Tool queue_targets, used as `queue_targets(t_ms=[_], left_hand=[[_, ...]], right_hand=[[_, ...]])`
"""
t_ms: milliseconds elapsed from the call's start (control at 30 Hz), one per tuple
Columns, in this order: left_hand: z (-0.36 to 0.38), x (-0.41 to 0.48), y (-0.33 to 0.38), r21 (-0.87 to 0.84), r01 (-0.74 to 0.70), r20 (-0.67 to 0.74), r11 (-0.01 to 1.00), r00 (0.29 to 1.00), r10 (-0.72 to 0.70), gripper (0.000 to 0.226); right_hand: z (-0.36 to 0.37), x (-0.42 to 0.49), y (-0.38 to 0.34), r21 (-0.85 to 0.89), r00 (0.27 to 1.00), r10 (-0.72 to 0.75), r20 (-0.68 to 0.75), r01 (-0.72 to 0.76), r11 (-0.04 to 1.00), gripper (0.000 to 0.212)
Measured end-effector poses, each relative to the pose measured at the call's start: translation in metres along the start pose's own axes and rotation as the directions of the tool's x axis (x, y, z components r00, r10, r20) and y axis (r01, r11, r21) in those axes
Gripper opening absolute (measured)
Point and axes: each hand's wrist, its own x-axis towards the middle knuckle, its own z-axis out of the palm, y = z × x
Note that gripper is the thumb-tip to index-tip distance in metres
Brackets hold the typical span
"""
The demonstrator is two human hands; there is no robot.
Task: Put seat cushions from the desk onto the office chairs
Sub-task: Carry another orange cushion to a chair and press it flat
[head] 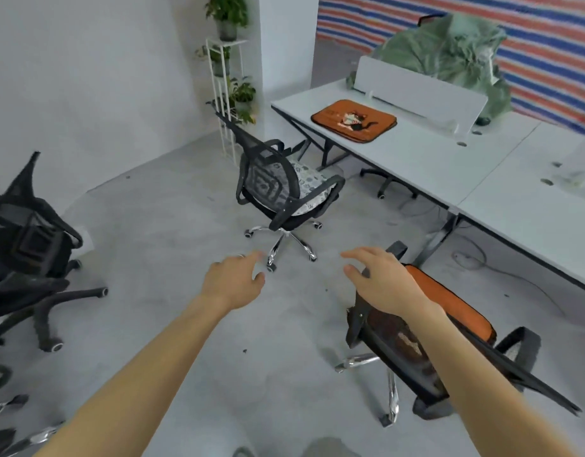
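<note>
Empty, fingers loosely spread, the left hand [233,282] and right hand [380,282] reach out; an orange cushion [353,121] waits on the far desk [416,159], probably bound for the left chair [30,245].

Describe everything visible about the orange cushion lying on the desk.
The orange cushion is a thin, rectangular pad with rounded corners, a darker border and a cartoon print in its middle; it looks like fabric. It lies flat near the far end of the white desk, in front of the divider. Nothing rests on it.
</note>
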Motion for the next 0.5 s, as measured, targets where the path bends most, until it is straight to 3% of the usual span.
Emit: queue_targets(t_ms=[333, 500], left_hand=[[-0.045, 0.217, 0.004, 0.05, -0.201, -0.014, 0.978, 0.979, 0.202, 0.046], [-0.049, 0.307, 0.028, 0.048, -0.234, 0.05, 0.971, 0.972, 0.231, 0.047]], right_hand=[[-0.027, 0.151, 0.026, 0.073, 0.973, 0.189, -0.131, -0.181, 0.981, 0.039], [-0.031, 0.239, 0.059, 0.098, 0.971, 0.234, -0.044, -0.229, 0.969, 0.043]])
